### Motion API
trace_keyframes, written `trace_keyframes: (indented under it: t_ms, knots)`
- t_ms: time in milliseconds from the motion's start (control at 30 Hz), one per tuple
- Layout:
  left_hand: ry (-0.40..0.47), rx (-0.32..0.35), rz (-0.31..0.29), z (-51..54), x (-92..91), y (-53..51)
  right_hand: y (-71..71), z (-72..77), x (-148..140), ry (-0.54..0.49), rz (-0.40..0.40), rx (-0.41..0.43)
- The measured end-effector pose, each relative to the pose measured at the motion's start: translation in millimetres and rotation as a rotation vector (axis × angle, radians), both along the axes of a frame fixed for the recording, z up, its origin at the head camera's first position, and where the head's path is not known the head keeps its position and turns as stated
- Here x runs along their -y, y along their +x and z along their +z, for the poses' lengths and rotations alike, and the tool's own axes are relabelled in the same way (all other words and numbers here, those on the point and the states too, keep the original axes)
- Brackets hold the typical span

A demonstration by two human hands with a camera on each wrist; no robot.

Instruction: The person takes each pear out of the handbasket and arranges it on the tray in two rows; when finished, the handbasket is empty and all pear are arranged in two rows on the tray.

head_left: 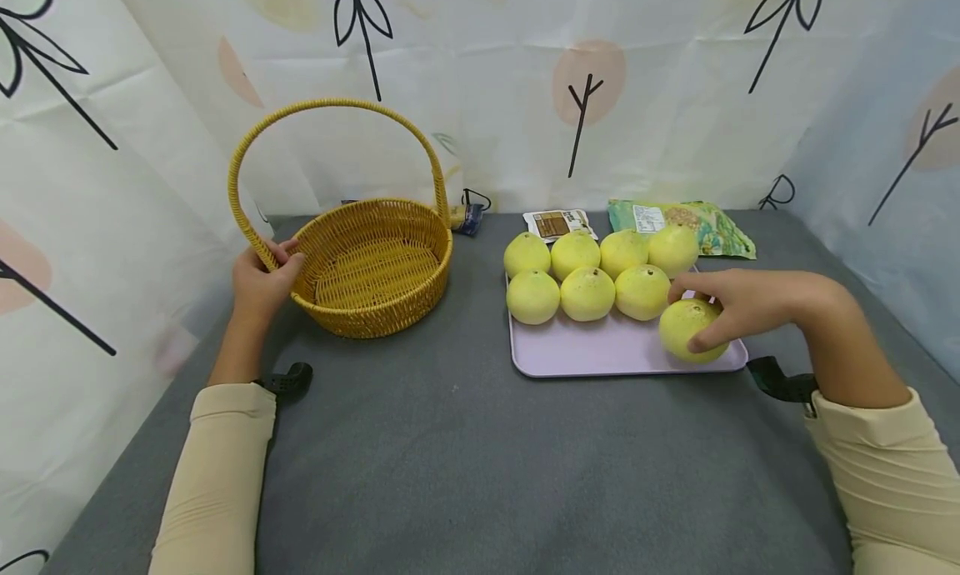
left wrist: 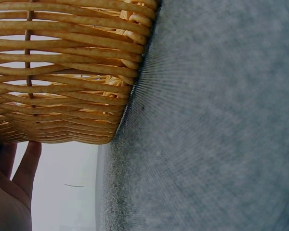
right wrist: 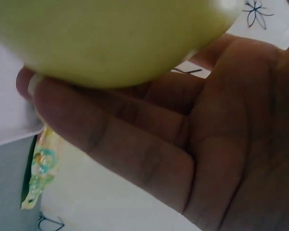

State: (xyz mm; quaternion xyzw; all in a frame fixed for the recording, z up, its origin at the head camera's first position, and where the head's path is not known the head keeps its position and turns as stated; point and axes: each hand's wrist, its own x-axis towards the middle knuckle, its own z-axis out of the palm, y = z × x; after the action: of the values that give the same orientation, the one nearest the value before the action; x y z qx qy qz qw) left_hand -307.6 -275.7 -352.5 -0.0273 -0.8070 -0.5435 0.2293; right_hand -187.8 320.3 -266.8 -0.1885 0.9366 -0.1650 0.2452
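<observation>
A yellow wicker basket (head_left: pixel 371 321) with a tall arched handle (head_left: pixel 238 154) stands at the left, its inside bare. At the foot of the handle, by the rim, my left hand (head_left: pixel 258 290) grips the basket. The left wrist view shows its woven side (left wrist: pixel 67 91) close up. On the right, my right hand (head_left: pixel 757 298) holds a round yellow-green fruit (head_left: pixel 681 325) between thumb and fingers, over the front right corner of a pale pink tray (head_left: pixel 585 354). Several more such fruits (head_left: pixel 588 293) sit in two rows on the tray. Fingers (right wrist: pixel 115 144) curve beneath the fruit in the right wrist view.
Behind the tray lie a green patterned bag (head_left: pixel 720 229) and a small brown-and-white packet (head_left: pixel 561 223). A small blue packet (head_left: pixel 469 218) sits behind the basket. Printed white cloth (head_left: pixel 510 125) walls in the grey tabletop (head_left: pixel 480 458) at the back and sides.
</observation>
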Motion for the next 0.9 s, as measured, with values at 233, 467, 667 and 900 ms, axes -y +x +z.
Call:
trace_keyframes:
  t_ms: [233,467,667,900]
  knots:
    - [0.017,-0.001,-0.003,2.2,-1.1,2.9,-12.3,-10.3,-18,0.024,-0.08,-0.069]
    - [0.008,-0.006,-0.022,18.5,-12.7,22.8,-22.4,-19.2,-27,0.028,-0.123,-0.161]
    - [0.001,0.012,-0.011,19.6,-13.0,23.2,-29.4,-25.8,-32,-0.024,-0.128,-0.207]
    - [-0.007,0.013,-0.007,15.8,-10.6,17.4,-33.7,-32.3,-35,-0.057,-0.175,-0.246]
